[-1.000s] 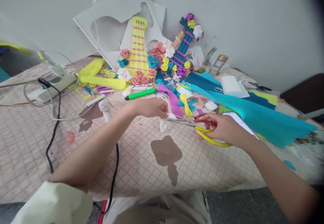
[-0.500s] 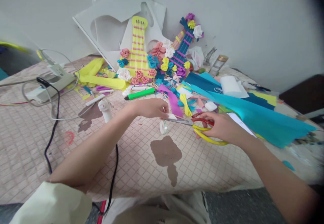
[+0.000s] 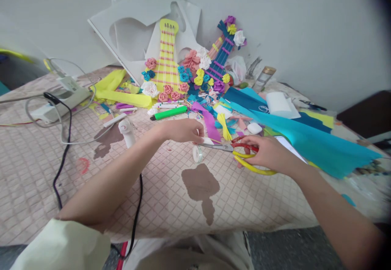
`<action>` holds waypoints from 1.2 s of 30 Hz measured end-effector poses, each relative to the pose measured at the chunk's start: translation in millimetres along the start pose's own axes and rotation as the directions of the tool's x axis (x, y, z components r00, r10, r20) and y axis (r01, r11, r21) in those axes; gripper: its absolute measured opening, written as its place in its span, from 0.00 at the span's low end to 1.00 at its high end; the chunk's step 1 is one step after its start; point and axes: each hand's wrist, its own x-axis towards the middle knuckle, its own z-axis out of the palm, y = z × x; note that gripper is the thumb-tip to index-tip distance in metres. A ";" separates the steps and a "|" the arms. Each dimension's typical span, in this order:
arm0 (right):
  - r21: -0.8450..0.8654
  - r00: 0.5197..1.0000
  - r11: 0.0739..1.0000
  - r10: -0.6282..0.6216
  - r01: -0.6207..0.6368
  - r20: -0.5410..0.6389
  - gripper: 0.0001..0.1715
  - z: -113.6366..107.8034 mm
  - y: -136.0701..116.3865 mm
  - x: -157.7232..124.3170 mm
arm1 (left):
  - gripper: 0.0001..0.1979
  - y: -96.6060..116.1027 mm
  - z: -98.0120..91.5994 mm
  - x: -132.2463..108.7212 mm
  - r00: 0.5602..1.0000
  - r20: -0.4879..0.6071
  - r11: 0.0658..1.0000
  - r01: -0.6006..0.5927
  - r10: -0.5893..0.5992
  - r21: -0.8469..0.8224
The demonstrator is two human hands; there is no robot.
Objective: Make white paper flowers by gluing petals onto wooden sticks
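My right hand grips a pair of scissors with yellow and red handles, its blades pointing left. At the blade tips, my left hand is closed in a pinch on a small piece of white paper. The paper lies against the blades; whether they cut into it I cannot tell. Just below, a small white roll of tape or ribbon stands on its edge on the table. A yellow paper bow and a strip of purple paper lie beyond the hands.
Two paper guitars, one yellow and one blue, lean at the back among paper flowers. Turquoise paper spreads at right, partly beside a phone. A green marker, a white glue gun and a power strip with cables lie left.
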 end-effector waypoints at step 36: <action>-0.146 0.984 0.975 0.152 -0.165 -0.093 0.18 24.7 93.2 -59.4 | 0.09 -0.1 -1.4 -1.5 0.999 0.045 0.998 0.009 -0.006 -0.067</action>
